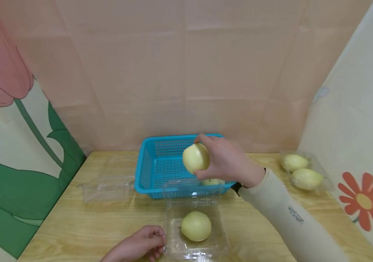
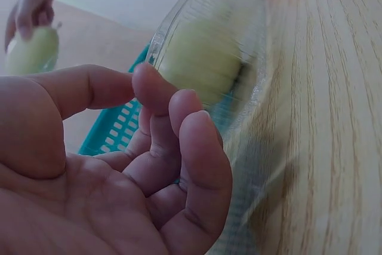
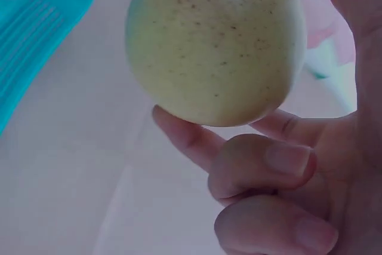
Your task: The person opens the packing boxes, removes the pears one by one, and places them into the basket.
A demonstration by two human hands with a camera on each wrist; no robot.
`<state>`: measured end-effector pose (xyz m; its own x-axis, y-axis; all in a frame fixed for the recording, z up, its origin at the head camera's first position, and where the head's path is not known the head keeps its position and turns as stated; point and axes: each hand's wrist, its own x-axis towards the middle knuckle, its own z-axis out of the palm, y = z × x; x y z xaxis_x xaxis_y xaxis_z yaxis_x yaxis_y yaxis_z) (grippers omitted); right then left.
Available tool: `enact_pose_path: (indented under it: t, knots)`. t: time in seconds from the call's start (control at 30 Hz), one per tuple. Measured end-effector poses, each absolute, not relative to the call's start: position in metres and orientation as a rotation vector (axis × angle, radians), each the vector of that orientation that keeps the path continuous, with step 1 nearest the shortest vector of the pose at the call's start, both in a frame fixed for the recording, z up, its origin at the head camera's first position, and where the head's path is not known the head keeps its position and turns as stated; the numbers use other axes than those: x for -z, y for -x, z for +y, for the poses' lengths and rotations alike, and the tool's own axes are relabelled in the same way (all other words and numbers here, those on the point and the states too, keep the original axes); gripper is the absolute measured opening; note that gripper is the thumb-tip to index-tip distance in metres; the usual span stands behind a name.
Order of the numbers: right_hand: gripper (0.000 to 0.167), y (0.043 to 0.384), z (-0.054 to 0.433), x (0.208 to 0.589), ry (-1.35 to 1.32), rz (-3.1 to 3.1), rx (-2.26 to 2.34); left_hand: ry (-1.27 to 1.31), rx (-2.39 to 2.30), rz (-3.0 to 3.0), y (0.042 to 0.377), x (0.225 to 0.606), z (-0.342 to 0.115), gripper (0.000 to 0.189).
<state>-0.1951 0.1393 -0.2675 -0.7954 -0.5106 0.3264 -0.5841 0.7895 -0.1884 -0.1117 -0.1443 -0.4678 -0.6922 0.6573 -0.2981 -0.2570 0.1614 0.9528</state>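
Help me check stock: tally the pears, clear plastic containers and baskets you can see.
Pears: 5 (one in the right hand; one in front; one partly hidden in the basket; two at far right)
Clear plastic containers: 3 (front, left, far right)
Blue basket: 1
Total: 9

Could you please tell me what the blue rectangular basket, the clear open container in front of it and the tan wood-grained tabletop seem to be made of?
The blue rectangular basket looks like smooth moulded plastic, given its regular perforations. The clear open container seems thin, glossy plastic: transparent, with bright highlights. The tan tabletop shows grain suggesting smooth wood, possibly printed laminate.
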Motion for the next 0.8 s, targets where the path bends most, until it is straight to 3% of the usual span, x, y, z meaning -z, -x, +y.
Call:
enact_pose_path:
  t: [0.43,0.8]
  knots:
    - [0.07,0.301,0.136,0.295,-0.84,-3.006,-0.515,-0.333,-1.598,1.696,0.11,0.467,-0.148,0.015]
    - [0.068,0.332,0.122,0.356,-0.754,-3.3,-0.38,-0.381,-1.574,1.674,0.107,0.465,-0.15,0.014]
